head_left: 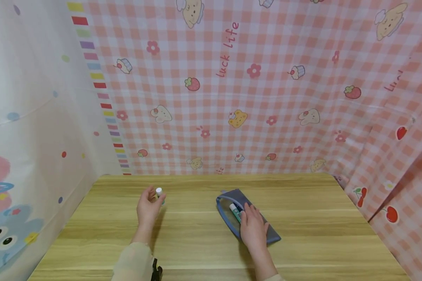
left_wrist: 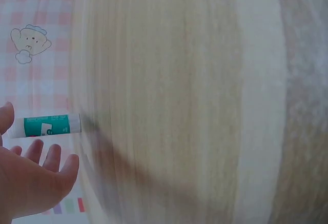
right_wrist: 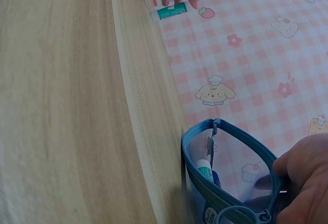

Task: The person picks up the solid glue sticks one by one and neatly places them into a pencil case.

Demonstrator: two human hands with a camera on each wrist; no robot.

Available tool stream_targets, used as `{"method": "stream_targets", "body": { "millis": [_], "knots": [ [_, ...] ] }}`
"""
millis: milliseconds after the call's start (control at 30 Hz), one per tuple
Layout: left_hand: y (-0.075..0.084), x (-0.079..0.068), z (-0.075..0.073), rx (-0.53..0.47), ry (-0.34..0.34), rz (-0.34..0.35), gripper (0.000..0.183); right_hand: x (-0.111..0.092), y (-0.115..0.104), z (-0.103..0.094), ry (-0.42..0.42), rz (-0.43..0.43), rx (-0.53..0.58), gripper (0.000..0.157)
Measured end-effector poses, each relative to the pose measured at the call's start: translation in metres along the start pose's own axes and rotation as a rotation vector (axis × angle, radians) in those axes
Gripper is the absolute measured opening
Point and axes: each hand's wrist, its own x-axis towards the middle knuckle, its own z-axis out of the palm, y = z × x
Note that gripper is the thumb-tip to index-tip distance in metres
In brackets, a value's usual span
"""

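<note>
A glue stick [left_wrist: 54, 125] with a green label and white ends stands upright on the table. Beside it is my left hand [head_left: 148, 207], its fingers spread and relaxed, with space between them and the stick in the left wrist view. My right hand [head_left: 254, 228] grips the side of an unzipped blue-grey pencil case [right_wrist: 225, 198], thumb at the zip edge and fingers behind the see-through wall. Inside the case's wide mouth lie another green and white glue stick [head_left: 235, 213] and a dark blue item [right_wrist: 216, 178], its lower part hidden.
The wooden table [head_left: 190, 234] runs back to a pink checked cloth [head_left: 211, 97] hung behind it. A white patterned cloth [head_left: 31, 117] hangs on the left, and more checked cloth [head_left: 401, 164] borders the right side.
</note>
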Motion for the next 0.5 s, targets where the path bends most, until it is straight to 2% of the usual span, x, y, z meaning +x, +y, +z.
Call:
{"method": "stream_targets", "body": {
  "millis": [100, 333, 500],
  "knots": [
    [-0.0016, 0.0007, 0.0022, -0.018, 0.004, -0.001, 0.057, 0.0, -0.0002, -0.0004, 0.0, 0.001, -0.004, 0.042],
    [-0.0046, 0.0015, 0.0076, -0.01, 0.072, 0.064, 0.043, 0.0002, -0.0001, -0.0008, -0.005, 0.002, -0.008, 0.042],
    [-0.0066, 0.0009, 0.0088, 0.007, 0.086, 0.065, 0.041, 0.0, 0.0005, -0.0004, 0.003, -0.004, -0.005, 0.041]
  ]
}}
